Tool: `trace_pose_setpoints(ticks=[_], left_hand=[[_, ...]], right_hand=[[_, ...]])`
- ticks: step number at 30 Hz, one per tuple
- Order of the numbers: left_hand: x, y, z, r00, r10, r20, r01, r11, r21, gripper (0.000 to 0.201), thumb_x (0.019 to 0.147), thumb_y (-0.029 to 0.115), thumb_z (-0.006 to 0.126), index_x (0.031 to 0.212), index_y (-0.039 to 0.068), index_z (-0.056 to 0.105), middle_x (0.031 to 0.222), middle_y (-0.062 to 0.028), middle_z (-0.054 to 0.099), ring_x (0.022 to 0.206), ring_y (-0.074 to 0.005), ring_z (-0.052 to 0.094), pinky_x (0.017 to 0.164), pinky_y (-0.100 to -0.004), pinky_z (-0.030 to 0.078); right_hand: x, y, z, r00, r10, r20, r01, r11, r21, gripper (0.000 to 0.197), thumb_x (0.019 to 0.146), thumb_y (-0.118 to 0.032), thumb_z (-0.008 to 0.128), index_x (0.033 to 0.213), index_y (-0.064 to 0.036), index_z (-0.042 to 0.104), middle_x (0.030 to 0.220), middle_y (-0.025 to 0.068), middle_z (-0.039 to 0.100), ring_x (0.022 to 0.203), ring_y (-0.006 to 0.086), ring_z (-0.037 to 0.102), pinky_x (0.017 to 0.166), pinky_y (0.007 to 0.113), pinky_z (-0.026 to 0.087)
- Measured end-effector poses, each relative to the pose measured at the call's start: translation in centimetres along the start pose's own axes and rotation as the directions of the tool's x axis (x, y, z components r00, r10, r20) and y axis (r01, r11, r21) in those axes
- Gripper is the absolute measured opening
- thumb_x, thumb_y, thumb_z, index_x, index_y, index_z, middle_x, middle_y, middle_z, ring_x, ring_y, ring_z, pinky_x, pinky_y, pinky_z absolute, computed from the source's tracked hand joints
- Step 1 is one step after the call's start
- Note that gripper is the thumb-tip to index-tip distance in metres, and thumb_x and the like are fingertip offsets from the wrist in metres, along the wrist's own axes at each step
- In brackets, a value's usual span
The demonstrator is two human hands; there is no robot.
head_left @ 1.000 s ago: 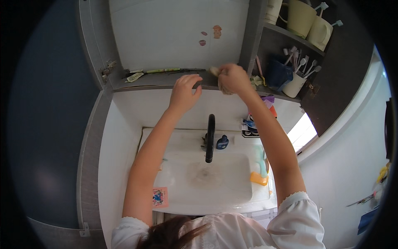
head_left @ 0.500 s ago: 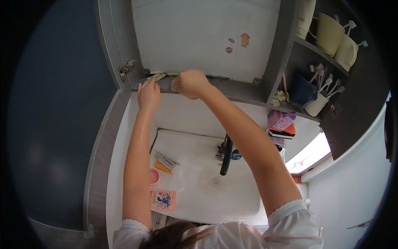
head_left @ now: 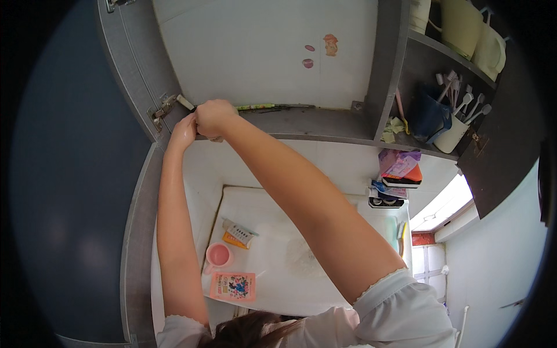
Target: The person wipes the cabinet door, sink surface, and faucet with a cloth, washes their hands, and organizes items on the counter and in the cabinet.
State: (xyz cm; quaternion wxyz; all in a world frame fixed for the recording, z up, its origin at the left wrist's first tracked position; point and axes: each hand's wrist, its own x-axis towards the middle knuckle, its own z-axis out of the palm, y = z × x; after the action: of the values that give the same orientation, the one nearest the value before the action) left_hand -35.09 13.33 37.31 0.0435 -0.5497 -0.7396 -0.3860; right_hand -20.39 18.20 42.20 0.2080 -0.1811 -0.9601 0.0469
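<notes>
Both hands meet at the left end of the grey cabinet shelf (head_left: 325,124). My left hand (head_left: 183,132) is closed at the corner, its fingertips partly hidden by the other hand. A white stick with a black end (head_left: 185,103) juts up beside its fingers; which hand holds it is unclear. My right hand (head_left: 214,119) is curled into a fist above the shelf's front edge, with something pale barely showing below it. Right of it, a slim green patterned item (head_left: 255,107) and a thin dark one (head_left: 295,107) lie along the back of the shelf.
An open dark door (head_left: 81,174) with a hinge (head_left: 165,109) borders the left. Below is a white sink (head_left: 272,255) with a pink cup (head_left: 219,255), a tube (head_left: 239,229) and a pink packet (head_left: 232,287). Toothbrushes stand in a blue cup (head_left: 427,115) at right.
Both hands have moved left along the shelf to its corner. The white stick now stands up by the hinge, and more of the green item shows. The view has shifted slightly.
</notes>
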Motion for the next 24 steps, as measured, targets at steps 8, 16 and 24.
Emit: trace_pose_setpoints(ticks=[8,16,24], left_hand=[[-0.4,-0.2,0.2,0.997,0.007,-0.083,-0.006,1.0,0.016,0.035,0.078,0.021,0.036,0.104,0.001,0.047,0.1,-0.0193,0.051,0.096,-0.0318,0.047,0.081,-0.0321,0.035],[-0.5,-0.2,-0.2,0.989,0.034,-0.147,-0.031,0.999,0.023,0.035,0.077,0.018,0.035,0.105,0.002,0.048,0.1,-0.0186,0.052,0.093,-0.0311,0.049,0.08,-0.0318,0.036],[-3.8,4.2,2.3,0.853,0.082,-0.515,-0.263,0.92,-0.29,0.022,0.079,0.006,0.037,0.096,0.001,0.05,0.092,-0.0127,0.055,0.088,-0.0228,0.052,0.076,-0.0299,0.039]], right_hand=[[-4.4,2.7,-1.9,0.988,0.149,0.037,-0.148,0.988,-0.035,0.017,0.062,-0.015,0.049,0.071,-0.0044,0.06,0.072,0.0127,0.059,0.068,0.0261,0.058,0.06,0.035,0.046],[-7.1,5.9,-3.1,0.996,0.077,-0.035,-0.08,0.991,-0.107,0.015,0.06,-0.015,0.049,0.062,-0.0044,0.059,0.064,0.0132,0.058,0.061,0.028,0.056,0.056,0.036,0.045],[-2.6,1.4,0.3,0.977,-0.094,-0.193,0.056,0.98,-0.191,0.012,0.063,-0.017,0.051,0.062,-0.0083,0.059,0.067,0.0099,0.058,0.066,0.027,0.056,0.057,0.038,0.043]])
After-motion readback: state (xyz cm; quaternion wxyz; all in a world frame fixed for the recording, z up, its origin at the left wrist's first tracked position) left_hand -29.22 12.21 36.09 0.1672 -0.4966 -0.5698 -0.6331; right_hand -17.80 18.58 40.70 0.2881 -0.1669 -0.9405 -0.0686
